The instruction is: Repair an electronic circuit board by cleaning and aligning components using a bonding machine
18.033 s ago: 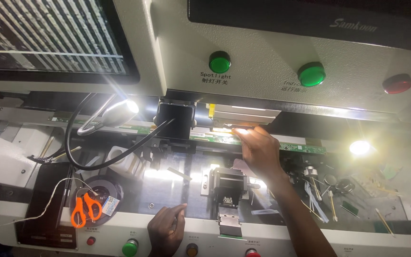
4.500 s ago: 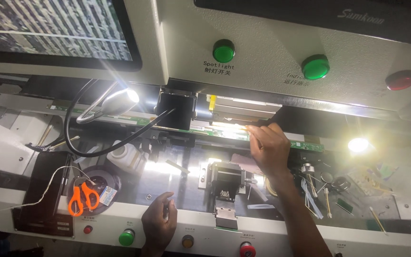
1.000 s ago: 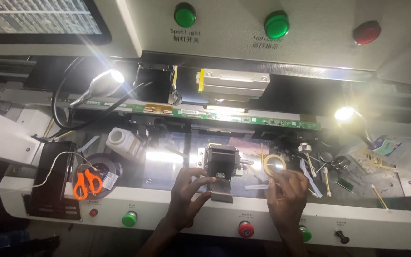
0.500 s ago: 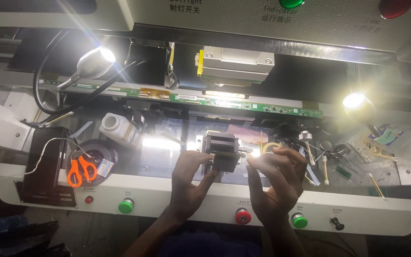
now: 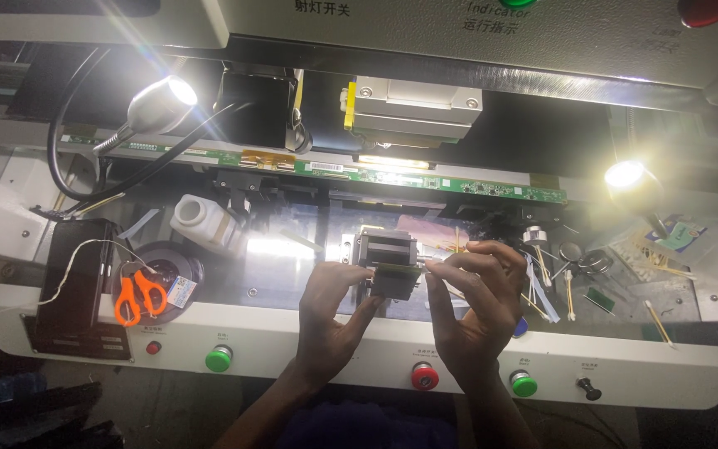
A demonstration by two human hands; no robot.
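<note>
Both my hands meet in front of a small dark metal fixture block [image 5: 386,248] on the machine bed. My left hand [image 5: 331,312] pinches the left edge of a small dark flat strip [image 5: 395,280]. My right hand [image 5: 474,303] pinches its right end, fingers curled, and seems to hold a thin stick too. The strip lies level between the two hands, just below the block. A long green circuit board [image 5: 425,179] runs across the machine behind them.
Orange scissors [image 5: 137,293] lie on a dark round part at left, with a white bottle [image 5: 201,222] behind. Two bright lamps [image 5: 162,101] shine from left and right. Cotton swabs and small tools [image 5: 571,274] litter the right. Coloured push buttons [image 5: 425,376] line the white front rail.
My right hand came down from the green board at the back to the front. Both hands closed in on the small strip by the fixture block. The view tilted downward.
</note>
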